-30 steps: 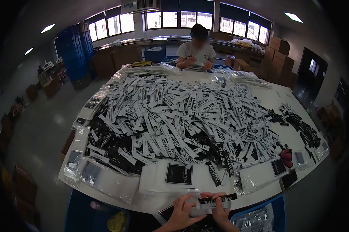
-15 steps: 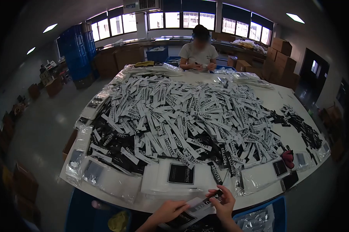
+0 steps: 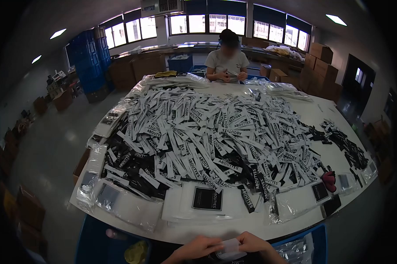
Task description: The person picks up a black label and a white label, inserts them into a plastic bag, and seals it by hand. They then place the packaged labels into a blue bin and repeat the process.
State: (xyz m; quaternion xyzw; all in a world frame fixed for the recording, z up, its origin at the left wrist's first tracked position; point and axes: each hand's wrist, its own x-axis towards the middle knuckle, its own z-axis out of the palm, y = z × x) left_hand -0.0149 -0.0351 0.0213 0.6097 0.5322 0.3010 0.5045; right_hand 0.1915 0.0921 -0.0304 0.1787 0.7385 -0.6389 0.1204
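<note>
Small clear plastic pouch, flat, pale and translucent, roughly rectangular. Held low at the near edge of the table, just below its rim, between left hand and right hand. Lying nearly level, long side running left to right, near corner tilted slightly toward the right. Left fingers pinching the left edge; right fingers closed over the right edge. Dark item underneath or inside, only partly visible; print not legible. Pouch surface smooth, lightly glossy, contents too small to tell apart. Well apart from the flat stack of similar pouches lying on the table above it.
</note>
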